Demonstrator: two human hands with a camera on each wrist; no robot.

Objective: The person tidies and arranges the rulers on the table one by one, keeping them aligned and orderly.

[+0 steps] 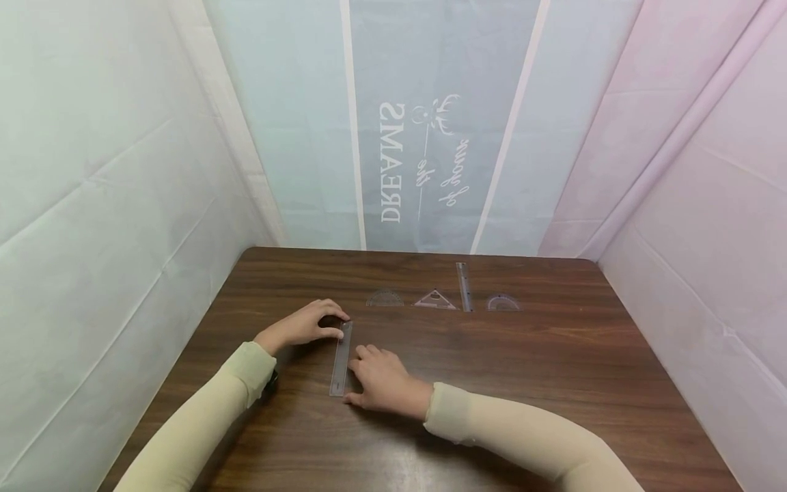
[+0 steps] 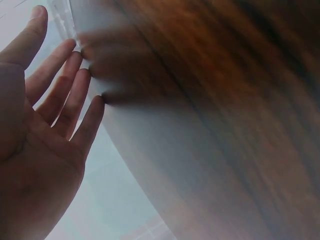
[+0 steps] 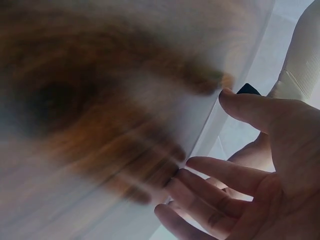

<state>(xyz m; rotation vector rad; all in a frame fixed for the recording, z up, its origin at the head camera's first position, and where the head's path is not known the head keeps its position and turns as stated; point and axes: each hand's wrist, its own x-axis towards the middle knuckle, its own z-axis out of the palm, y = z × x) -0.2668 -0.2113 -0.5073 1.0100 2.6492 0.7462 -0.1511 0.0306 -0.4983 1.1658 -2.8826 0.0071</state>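
A clear ruler lies flat on the wooden table, its long side running away from me and leaning slightly right. At the ruler's far end is my left hand, thumb and fingertips touching it or the wood beside it. The left wrist view shows that hand's fingers extended, tips down on the surface. Along the ruler's right side rests my right hand, fingers near its middle and thumb by its near end. Its fingers look loosely straight in the right wrist view; whether they touch the ruler is hard to tell.
Farther back on the table lie a clear protractor, a clear set square, a second, narrower ruler and another protractor, in a loose row. Hanging cloth with printed lettering closes off the back and sides.
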